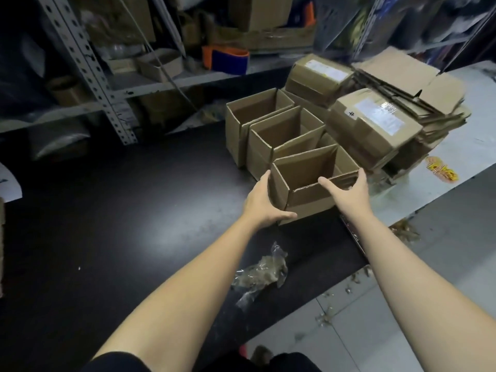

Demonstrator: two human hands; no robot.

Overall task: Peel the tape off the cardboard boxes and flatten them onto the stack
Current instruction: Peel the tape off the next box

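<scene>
Gripping the nearest open box (308,183) from both sides, the person holds it on the matte black counter (134,210). The left hand (261,202) lies along the box's left wall, thumb wrapped onto the near face low down. The right hand (349,191) clasps the right near corner of the rim, thumb on the near edge, fingers hooked over the right wall. The box is brown corrugated cardboard with a square mouth and fluted cut edges.

Just beyond the hands, two more open boxes (287,130) stand in a row, touching. Beyond the right hand sit sealed boxes (375,124) with white labels and glossy tape, and past them the stack (429,103) of flattened cardboard with ragged edges. Nearer than the left hand, between the forearms, lies a crumpled wad of clear tape (263,272). Left of the left hand the dusty counter spreads wide. Its right edge runs under the right forearm, above a pale tiled floor (402,318) strewn with scraps.
</scene>
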